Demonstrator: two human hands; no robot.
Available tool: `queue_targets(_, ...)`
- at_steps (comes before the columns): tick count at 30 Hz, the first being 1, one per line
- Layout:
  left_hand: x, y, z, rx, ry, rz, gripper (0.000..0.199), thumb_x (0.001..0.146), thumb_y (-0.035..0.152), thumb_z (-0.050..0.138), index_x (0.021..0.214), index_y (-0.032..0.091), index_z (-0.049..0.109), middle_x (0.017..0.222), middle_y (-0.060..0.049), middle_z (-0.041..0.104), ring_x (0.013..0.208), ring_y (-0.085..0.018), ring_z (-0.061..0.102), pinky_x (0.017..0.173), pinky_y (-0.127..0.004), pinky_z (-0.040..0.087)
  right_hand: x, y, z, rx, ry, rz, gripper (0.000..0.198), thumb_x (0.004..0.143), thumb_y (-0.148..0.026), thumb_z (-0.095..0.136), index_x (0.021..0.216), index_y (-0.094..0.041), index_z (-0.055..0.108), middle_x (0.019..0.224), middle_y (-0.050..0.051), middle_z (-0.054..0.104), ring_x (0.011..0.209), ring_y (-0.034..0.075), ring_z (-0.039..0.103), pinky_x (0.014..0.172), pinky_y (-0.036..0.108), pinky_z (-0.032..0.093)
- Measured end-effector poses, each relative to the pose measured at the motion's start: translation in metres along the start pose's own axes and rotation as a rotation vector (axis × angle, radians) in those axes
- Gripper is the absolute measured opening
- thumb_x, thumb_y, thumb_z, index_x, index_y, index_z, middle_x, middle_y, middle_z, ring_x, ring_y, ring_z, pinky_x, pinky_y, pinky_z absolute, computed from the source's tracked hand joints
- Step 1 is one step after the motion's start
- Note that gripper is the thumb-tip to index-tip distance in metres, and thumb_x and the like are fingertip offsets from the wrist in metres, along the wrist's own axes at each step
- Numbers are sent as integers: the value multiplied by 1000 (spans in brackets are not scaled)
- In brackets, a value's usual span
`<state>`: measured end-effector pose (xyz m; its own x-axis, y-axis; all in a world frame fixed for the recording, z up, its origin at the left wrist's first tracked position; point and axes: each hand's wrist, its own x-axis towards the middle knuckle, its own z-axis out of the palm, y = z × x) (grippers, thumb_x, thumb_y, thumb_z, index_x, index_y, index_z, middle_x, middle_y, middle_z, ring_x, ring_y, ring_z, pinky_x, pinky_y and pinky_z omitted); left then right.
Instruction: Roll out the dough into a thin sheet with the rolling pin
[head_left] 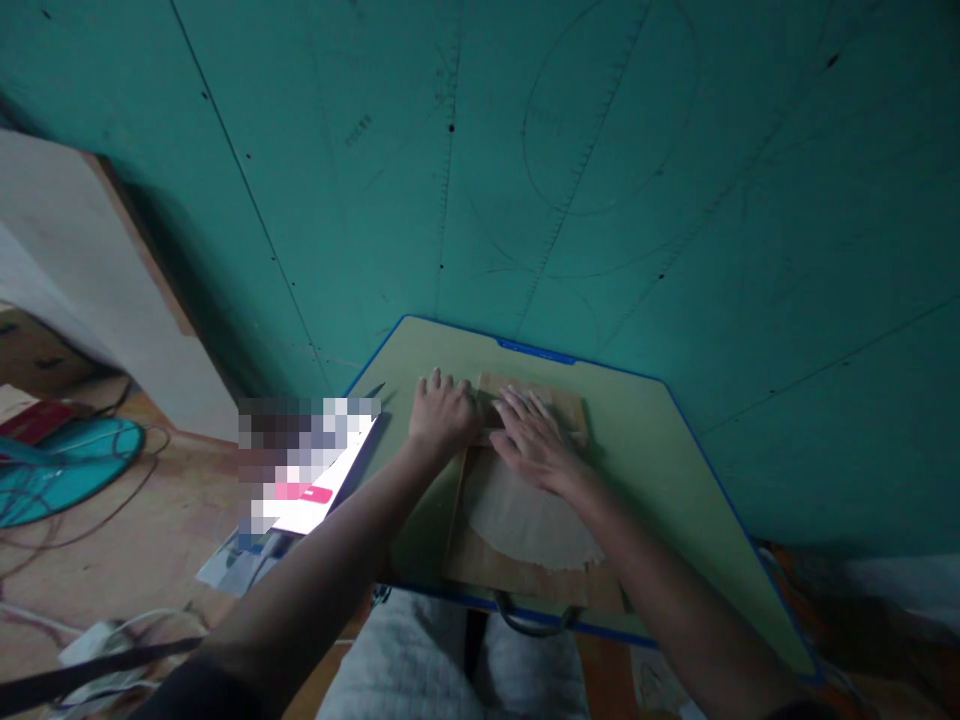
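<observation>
My left hand [445, 410] lies palm down at the left side of a wooden board [465, 567], its fingers pointing away from me. Flat and with fingers stretched out, my right hand [531, 440] rests over a thin rolling pin [577, 438]. The pin runs across the board; its left part is largely hidden under my hands. Below it spreads a thin pale sheet of dough [525, 515] with an uneven rounded edge. Both palms seem to press on the pin.
The board lies on a small blue-edged folding table [660, 500] with a dark handle [536, 625] at its front. A bright screen [322, 480], partly blurred out, stands at the table's left. A green wall [480, 200] rises behind. Cables and a turquoise round object [97, 470] lie left.
</observation>
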<state>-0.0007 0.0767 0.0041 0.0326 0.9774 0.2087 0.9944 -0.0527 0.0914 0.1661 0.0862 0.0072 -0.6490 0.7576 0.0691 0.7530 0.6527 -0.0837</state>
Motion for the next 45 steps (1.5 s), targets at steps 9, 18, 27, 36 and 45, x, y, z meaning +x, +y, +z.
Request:
queue_targets(9, -18, 3, -6, -19, -26, 115, 37, 98, 37, 35, 102, 15, 64, 106, -15, 65, 109, -30, 57, 87, -40, 47, -25, -26, -1, -38, 91, 58, 53, 92, -31, 43, 134, -1, 52, 148, 21, 44, 142, 30, 32, 120, 48, 17)
queue_targets(18, -94, 12, -13, -80, 42, 208, 43, 98, 44, 40, 128, 18, 55, 138, -18, 53, 129, -35, 47, 102, -55, 40, -123, -52, -6, -53, 179, 169, 48, 91, -14, 42, 138, -15, 49, 128, 13, 61, 116, 27, 54, 97, 43, 45)
queue_targets(27, -90, 47, -3, -78, 148, 371, 43, 97, 38, 43, 130, 14, 56, 137, -15, 56, 134, -32, 44, 113, -51, 32, -184, -31, 5, -49, 218, 315, 34, 93, -18, 48, 126, -20, 56, 103, 10, 67, 92, 25, 64, 76, 37, 53)
queue_targets(36, -35, 78, 1, -42, 34, 390, 46, 98, 33, 38, 138, 13, 50, 143, -14, 52, 136, -31, 43, 112, -48, 34, -195, -1, 13, -9, 220, 410, 40, 102, -45, 28, 92, -22, 59, 73, 5, 69, 60, 21, 67, 48, 29, 37)
queue_targets(45, 9, 95, 7, -113, -121, 409, 52, 100, 44, 31, 144, 19, 42, 148, -9, 47, 140, -30, 35, 114, -47, 30, -183, 32, 13, 133, 187, 439, 52, 101, -46, 23, 82, -22, 65, 64, 5, 71, 53, 18, 65, 47, 27, 31)
